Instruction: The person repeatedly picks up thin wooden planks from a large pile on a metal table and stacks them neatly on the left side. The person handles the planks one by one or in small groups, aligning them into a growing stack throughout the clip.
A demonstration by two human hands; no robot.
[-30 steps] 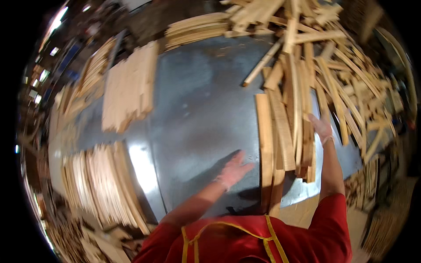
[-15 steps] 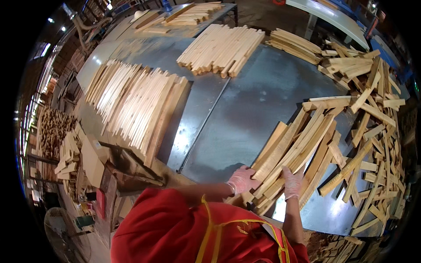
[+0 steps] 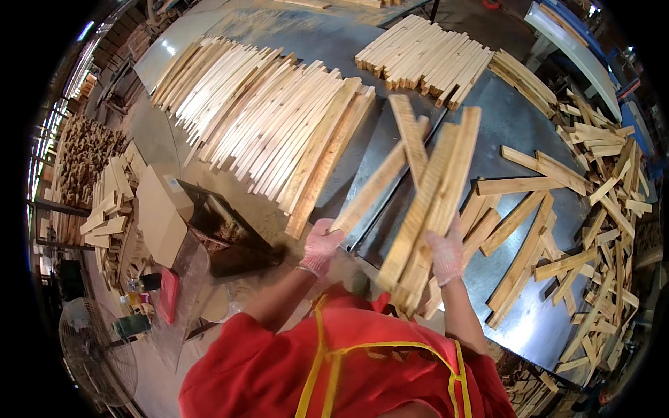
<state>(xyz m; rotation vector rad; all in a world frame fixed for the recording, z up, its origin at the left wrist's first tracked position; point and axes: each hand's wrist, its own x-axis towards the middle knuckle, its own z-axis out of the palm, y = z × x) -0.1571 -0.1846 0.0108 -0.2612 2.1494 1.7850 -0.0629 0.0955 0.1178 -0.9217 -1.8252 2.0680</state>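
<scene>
Your left hand (image 3: 323,246) is closed on the near end of 1 slim board (image 3: 376,184); your right hand (image 3: 447,258) is closed along the right edge of 2 tilted boards (image 3: 426,202), fingers partly hidden. A crossed board (image 3: 410,136) between them could slip if your hands spread. Swinging left, far ends could knock the neat row (image 3: 279,125) on the table (image 3: 493,132).

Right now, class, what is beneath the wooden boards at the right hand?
Past the edges of the wooden boards at the right hand, metal tabletop and loose wooden strips show; whatever the boards cover directly cannot be seen.
</scene>
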